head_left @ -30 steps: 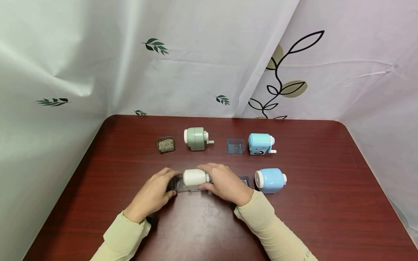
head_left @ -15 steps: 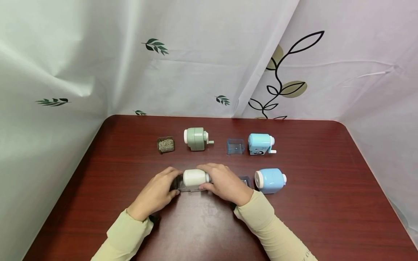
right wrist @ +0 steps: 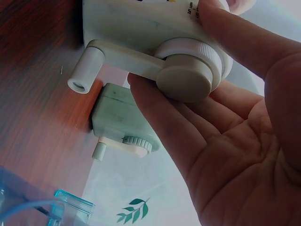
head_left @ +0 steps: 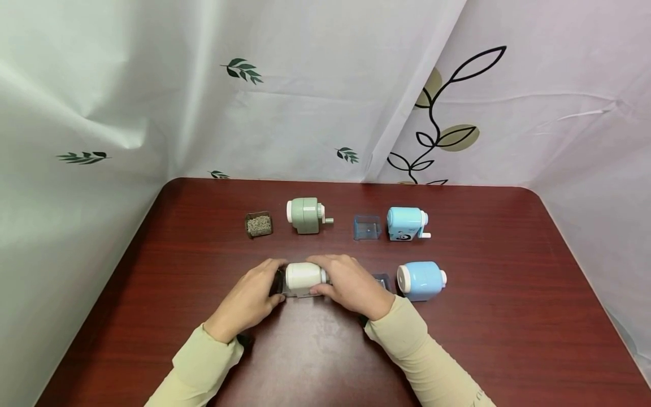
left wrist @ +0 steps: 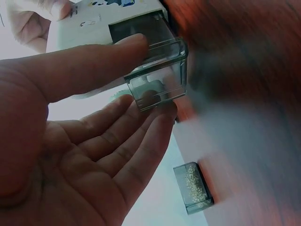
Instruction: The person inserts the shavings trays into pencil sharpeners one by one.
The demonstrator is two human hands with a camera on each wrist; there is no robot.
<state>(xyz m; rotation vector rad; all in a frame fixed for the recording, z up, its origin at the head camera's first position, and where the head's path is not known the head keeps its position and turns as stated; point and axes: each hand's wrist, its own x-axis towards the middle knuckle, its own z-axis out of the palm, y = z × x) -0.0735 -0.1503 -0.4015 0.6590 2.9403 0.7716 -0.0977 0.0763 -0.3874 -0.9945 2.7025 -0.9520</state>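
Note:
A cream-white hand-crank pencil sharpener (head_left: 304, 276) lies at the middle of the table. My right hand (head_left: 351, 285) grips its crank end, thumb on one side and fingers on the other. In the right wrist view the sharpener's crank handle (right wrist: 87, 70) sticks out past the fingers. My left hand (head_left: 247, 297) pinches the smoky clear shavings drawer (left wrist: 160, 77) between thumb and fingers. That drawer is partly inside the opening at the sharpener's other end, its outer part still protruding. From the head view, the left fingers hide most of the drawer.
Behind stand a green sharpener (head_left: 307, 217) and a light-blue panda sharpener (head_left: 404, 224). A drawer of shavings (head_left: 259, 225) and a clear blue drawer (head_left: 367, 229) lie beside them. To the right are a blue sharpener (head_left: 426, 281) and another drawer (head_left: 382, 280), partly behind my right hand.
My left hand has moved right, pushing the drawer further into the white sharpener; less of the drawer shows between hand and body. The right hand and sharpener have stayed in place.

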